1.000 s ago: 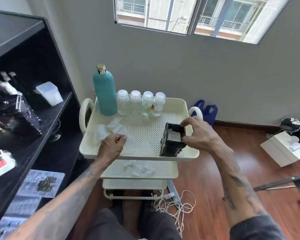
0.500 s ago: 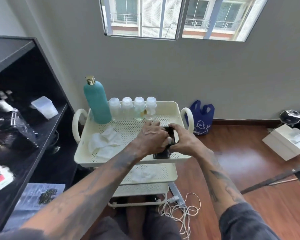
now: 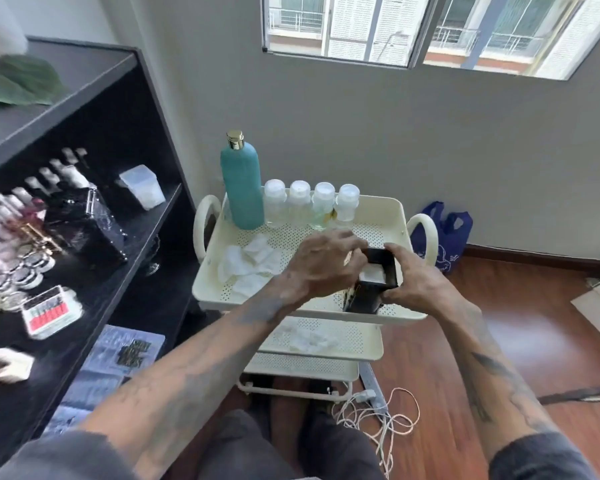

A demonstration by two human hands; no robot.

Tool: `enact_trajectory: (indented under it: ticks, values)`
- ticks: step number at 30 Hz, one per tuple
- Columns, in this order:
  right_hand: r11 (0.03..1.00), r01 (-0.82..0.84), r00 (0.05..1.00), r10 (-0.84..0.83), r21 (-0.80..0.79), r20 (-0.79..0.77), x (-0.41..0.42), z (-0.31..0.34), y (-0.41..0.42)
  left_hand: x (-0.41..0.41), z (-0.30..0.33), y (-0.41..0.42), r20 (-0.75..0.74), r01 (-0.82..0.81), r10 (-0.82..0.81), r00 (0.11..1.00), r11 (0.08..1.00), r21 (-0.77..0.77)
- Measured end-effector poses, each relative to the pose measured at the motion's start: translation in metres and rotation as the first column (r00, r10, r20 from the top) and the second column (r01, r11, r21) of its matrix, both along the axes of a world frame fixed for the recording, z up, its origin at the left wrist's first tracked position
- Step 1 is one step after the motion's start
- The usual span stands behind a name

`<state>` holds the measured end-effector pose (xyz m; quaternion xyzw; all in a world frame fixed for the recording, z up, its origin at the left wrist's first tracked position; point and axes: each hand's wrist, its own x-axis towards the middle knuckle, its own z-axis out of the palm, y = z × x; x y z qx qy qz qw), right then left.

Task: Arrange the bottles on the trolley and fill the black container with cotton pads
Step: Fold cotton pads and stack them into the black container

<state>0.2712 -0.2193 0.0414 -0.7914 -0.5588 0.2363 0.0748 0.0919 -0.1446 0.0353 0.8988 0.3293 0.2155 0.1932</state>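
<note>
Currently the black container [image 3: 373, 282] stands upright on the top tray of the trolley [image 3: 378, 206], near the tray's front edge and toward its right corner. Its long axis runs vertically, with the open mouth facing up; white pads are visible inside the mouth.

The right hand [image 3: 418, 284] wraps the container's right wall, fingers closed around it and thumb at the rim. The left hand [image 3: 321, 265] sits over the container's left side with fingers curled down toward the opening; whether they pinch a pad cannot be determined, because the fingertips are hidden behind the knuckles.

The loose cotton pads [image 3: 250, 268] lie in a pile toward the tray's left edge, well apart from the container and directly left of the left hand. Judged from this layout, the left hand is the nearer one for fetching the next pad, while the right hand steadies the container.

The teal bottle [image 3: 242, 188] and four small clear bottles [image 3: 310, 204] stand in a row along the tray's back edge.
</note>
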Motion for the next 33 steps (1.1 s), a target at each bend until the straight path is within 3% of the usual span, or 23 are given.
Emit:
enact_trajectory:
  ticks: [2,3,5,8,10,13,16,23,26,29,33]
  values:
    - [0.995,0.005,0.999,0.000,-0.100,0.045,-0.007,0.012,-0.001,-0.036,-0.015,0.009,0.213,-0.221,0.228,0.950,0.974,-0.054]
    - [0.994,0.016,0.998,-0.009,-0.105,0.068,-0.012,0.019,-0.001,-0.055,-0.025,0.016,0.201,-0.313,0.324,0.924,0.946,-0.085]
    - [0.998,0.045,0.988,-0.052,0.046,0.147,-0.026,0.031,0.006,-0.094,-0.046,0.033,0.005,-0.420,0.427,0.904,0.892,-0.164]
    - [0.958,-0.027,0.983,-0.027,0.284,0.183,-0.065,0.033,0.039,-0.129,-0.076,0.045,-0.296,-0.448,0.364,0.883,0.840,-0.306]
    - [0.956,-0.156,0.981,0.120,0.248,0.151,-0.095,0.017,0.072,-0.134,-0.090,0.049,-0.349,-0.454,0.339,0.874,0.826,-0.335]
    - [0.958,-0.275,0.958,0.267,0.083,0.104,-0.134,-0.029,0.114,-0.131,-0.100,0.059,-0.309,-0.474,0.376,0.874,0.798,-0.371]
    - [0.964,-0.267,0.961,0.267,-0.010,0.077,-0.152,-0.075,0.134,-0.133,-0.108,0.065,-0.251,-0.482,0.415,0.875,0.801,-0.355]
    - [0.967,-0.236,0.968,0.224,0.098,0.113,-0.155,-0.106,0.134,-0.135,-0.123,0.062,-0.150,-0.467,0.443,0.884,0.826,-0.315]
    - [0.987,-0.052,0.990,0.072,0.155,-0.121,-0.151,-0.091,0.128,-0.137,-0.118,0.059,-0.031,-0.452,0.472,0.881,0.820,-0.352]
    - [0.979,0.188,0.849,-0.122,0.079,-0.515,-0.143,-0.067,0.115,-0.139,-0.108,0.052,0.109,-0.440,0.524,0.845,0.796,-0.416]
    - [0.979,0.203,0.705,-0.152,-0.009,-0.693,-0.133,-0.033,0.092,-0.131,-0.098,0.029,0.177,-0.426,0.532,0.828,0.802,-0.420]
